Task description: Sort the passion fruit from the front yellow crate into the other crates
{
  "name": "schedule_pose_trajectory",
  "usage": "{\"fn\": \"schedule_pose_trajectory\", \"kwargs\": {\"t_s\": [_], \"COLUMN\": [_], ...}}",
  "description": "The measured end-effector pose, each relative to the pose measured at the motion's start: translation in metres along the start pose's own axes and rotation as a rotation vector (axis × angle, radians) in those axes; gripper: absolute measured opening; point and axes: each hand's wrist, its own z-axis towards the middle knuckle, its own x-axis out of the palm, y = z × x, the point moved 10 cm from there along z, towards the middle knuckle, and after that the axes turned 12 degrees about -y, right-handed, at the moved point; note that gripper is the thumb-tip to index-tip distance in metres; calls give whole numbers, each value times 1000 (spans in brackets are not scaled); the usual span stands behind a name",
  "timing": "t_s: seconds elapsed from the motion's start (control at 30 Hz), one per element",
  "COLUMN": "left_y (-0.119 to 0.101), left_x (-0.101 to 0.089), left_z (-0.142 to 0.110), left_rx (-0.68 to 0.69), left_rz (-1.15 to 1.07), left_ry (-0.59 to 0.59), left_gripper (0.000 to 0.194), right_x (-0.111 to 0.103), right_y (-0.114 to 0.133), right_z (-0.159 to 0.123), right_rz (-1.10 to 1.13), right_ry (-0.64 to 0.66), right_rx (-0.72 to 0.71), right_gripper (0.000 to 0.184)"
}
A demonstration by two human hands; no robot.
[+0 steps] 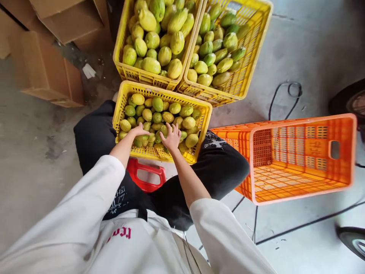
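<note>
Left hand (139, 131) is down over the green-yellow fruit (157, 104) in the near yellow crate (204, 125), thumb out, can't tell if its fingers are gripping any. Right hand (172, 140) has fingers loosely spread over the same pile, not clenched.

On the grey floor (37, 152), cardboard boxes (47, 66) crowd the far left corner, two tyres (343, 97) line the right edge, and light whitens the near right corner.

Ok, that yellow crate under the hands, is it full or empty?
Well stocked, not brimful: yellow-green fruit spreads across the crate, with its slotted inner wall showing above the fruit.
</note>
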Motion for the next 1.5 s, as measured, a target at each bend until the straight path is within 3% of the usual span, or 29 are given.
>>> {"fn": "schedule_pose_trajectory", "kwargs": {"t_s": [0.13, 0.27, 0.33, 0.53, 0.67, 0.77, 0.9, 1.07, 1.2, 1.27, 1.37, 1.5], "left_y": [16, 8, 5, -10, -23, -18, -4, -3, 5, 8, 8, 2], "left_x": [15, 19, 16, 16, 19, 27, 30, 16, 14, 20, 32, 50], "left_z": [-16, -23, -26, -33, -19, -8, 4, 9, -4, -16, -32, -39], "left_rx": [-175, -118, -63, 13, -55, -139, -194, -20, 129, 235, 343, 433], "left_rz": [-183, -264, -248, -334, -650, -693, -527, -194, 333, 538, 608, 798], "left_ry": [155, 319, 336, 336, 180, 73, -6, -119, -149, -118, -44, 96], "left_gripper": [87, 72, 68, 58, 55, 55, 62, 75, 67, 54, 47, 72], "right_x": [7, 9, 5, -6, 0, -3, -15, -18, -5, 5, 16, 19], "right_y": [4, -1, -4, -9, -4, -3, 2, 2, -1, -1, -2, -4], "right_z": [-18, -19, -14, 17, 39, 49, 51, 54, 57, 57, 57, 59], "right_rz": [-16, -67, -92, -128, -102, -59, 23, 86, 83, 99, 140, 163], "right_ry": [94, 209, 204, 115, 125, 60, 14, 83, 62, 82, 134, 159], "right_rx": [-43, -117, -139, -138, -216, -196, -158, -126, -173, -204, -217, -207], "right_gripper": [87, 99, 97, 89, 88, 87, 78, 67, 66, 63, 61, 62]}}
